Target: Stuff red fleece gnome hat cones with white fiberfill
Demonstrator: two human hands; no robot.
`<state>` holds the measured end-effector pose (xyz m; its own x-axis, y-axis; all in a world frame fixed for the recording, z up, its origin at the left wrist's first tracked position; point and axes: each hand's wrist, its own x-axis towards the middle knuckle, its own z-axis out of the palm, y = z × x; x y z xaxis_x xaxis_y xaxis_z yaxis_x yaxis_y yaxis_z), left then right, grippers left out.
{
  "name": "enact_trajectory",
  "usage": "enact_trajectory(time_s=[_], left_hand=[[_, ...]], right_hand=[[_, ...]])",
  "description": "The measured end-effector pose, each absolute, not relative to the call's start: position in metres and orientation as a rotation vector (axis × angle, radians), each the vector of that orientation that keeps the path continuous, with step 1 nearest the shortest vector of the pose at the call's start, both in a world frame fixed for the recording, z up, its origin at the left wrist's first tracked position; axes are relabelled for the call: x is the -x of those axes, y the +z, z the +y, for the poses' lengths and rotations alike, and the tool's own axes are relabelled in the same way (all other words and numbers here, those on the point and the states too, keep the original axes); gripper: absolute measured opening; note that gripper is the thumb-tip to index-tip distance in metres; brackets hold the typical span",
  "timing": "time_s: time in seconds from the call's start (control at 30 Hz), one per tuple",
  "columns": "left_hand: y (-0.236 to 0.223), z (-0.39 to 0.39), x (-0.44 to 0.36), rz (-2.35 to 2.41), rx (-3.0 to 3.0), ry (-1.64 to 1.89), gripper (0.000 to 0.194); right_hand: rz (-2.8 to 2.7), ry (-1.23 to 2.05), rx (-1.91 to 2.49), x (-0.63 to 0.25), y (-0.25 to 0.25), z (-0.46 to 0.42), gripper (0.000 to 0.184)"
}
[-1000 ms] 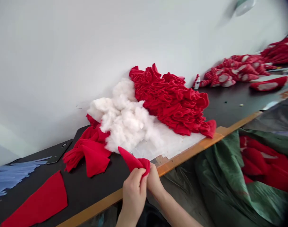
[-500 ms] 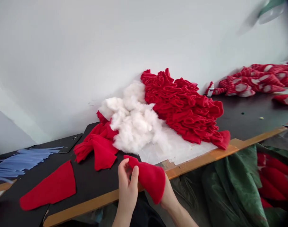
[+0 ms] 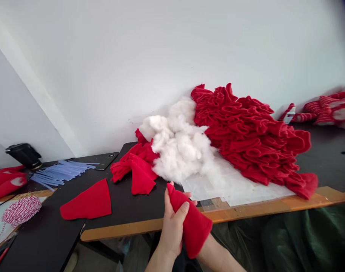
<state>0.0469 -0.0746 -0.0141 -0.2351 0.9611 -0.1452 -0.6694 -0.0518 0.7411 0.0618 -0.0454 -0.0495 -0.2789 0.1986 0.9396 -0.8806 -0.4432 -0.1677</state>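
My left hand [image 3: 172, 228] grips a tapered red fleece cone [image 3: 193, 223] in front of the table's edge, its thumb pressed on the fabric. The cone's wide end covers my right hand [image 3: 209, 255], so only the wrist area shows and its fingers are hidden. Behind them lies a mound of white fibre stuffing [image 3: 179, 145] on a translucent plastic sheet [image 3: 234, 187]. A large heap of red fleece pieces [image 3: 246, 136] adjoins the stuffing. Folded red fleece [image 3: 138, 172] and a flat red fleece cutout [image 3: 87, 202] lie left of my hands.
The black table has a wooden front edge [image 3: 150, 228] and stands against a white wall [image 3: 133, 64]. Blue strips [image 3: 62, 172], a dark tablet [image 3: 106, 160], a red-and-white twine ball [image 3: 21, 210] and striped red pieces [image 3: 328, 113] lie on it. A green tarp [image 3: 302, 238] hangs below right.
The view has swung left, so the table's left end shows more and everything sits further right. The red fleece cone has turned more upright, now gripped by my left hand.
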Motion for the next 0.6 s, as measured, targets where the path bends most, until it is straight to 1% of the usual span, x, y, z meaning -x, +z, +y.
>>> enact_trajectory(time_s=[0.07,0.1,0.17,0.23,0.3,0.37,0.43,0.5,0.53,0.6], left_hand=[[-0.012,-0.077,-0.045,0.798,-0.466,1.597,0.085],[-0.012,-0.076,-0.042,0.775,-0.446,1.607,0.081],[-0.011,-0.072,-0.036,0.767,-0.360,1.686,0.063],[-0.012,-0.067,-0.031,0.803,-0.269,1.783,0.047],[-0.013,-0.063,-0.028,0.821,-0.212,1.830,0.036],[-0.014,-0.061,-0.029,0.793,-0.181,1.841,0.030],[-0.014,-0.063,-0.031,0.761,-0.183,1.855,0.027],[-0.012,-0.066,-0.033,0.741,-0.254,1.856,0.029],[-0.011,-0.068,-0.033,0.731,-0.308,1.837,0.033],[-0.008,-0.072,-0.032,0.709,-0.404,1.760,0.045]], right_hand=[[-0.678,1.600,-0.783,-0.041,-0.052,-0.046,0.046],[-0.631,1.490,-0.508,-0.034,-0.055,-0.047,0.043],[-0.713,1.363,-0.106,-0.027,-0.060,-0.048,0.037],[-0.861,1.234,0.231,-0.026,-0.064,-0.048,0.037],[-0.991,1.155,0.390,-0.028,-0.066,-0.047,0.042],[-1.107,1.097,0.473,-0.030,-0.064,-0.047,0.046],[-1.155,1.055,0.487,-0.031,-0.057,-0.047,0.046],[-1.154,0.896,0.557,-0.032,-0.048,-0.048,0.046],[-1.153,0.735,0.669,-0.033,-0.044,-0.048,0.046],[-1.169,0.224,1.076,-0.034,-0.039,-0.049,0.053]])
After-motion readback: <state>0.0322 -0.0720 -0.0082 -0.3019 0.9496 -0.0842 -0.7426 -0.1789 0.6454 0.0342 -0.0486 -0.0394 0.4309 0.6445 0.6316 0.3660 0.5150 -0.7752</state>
